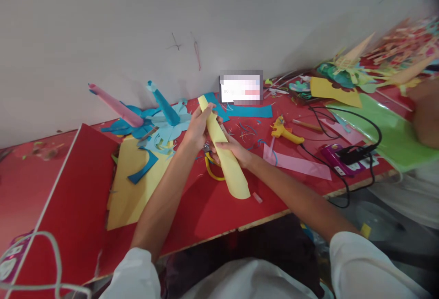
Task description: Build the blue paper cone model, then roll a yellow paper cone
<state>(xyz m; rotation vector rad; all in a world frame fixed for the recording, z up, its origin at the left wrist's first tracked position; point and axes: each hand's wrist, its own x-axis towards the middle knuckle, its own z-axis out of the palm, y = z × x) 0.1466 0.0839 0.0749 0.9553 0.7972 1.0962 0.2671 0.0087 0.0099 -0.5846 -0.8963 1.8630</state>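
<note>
A yellow sheet of paper rolled into a tapered tube (224, 150) is held over the table by both hands, its wider end toward me. My left hand (199, 125) grips the narrow far end, thumb on top. Around the middle of the roll, my right hand (236, 150) is closed with its thumb on the paper; the fingers beneath are partly hidden. Under the roll lie yellow-handled scissors (210, 168), partly covered. To the right rests a yellow hot glue gun (286, 132), with a pink paper strip (302, 166) in front of it.
Blue and pink paper cones (164, 104) on petal shapes stand at the left, near yellow sheets (128, 189) and a red partition (68, 207). A phone (240, 89) leans on the wall. Black cables (343, 175) cross a power strip (353, 157). Another person's arm (427, 111) is at far right.
</note>
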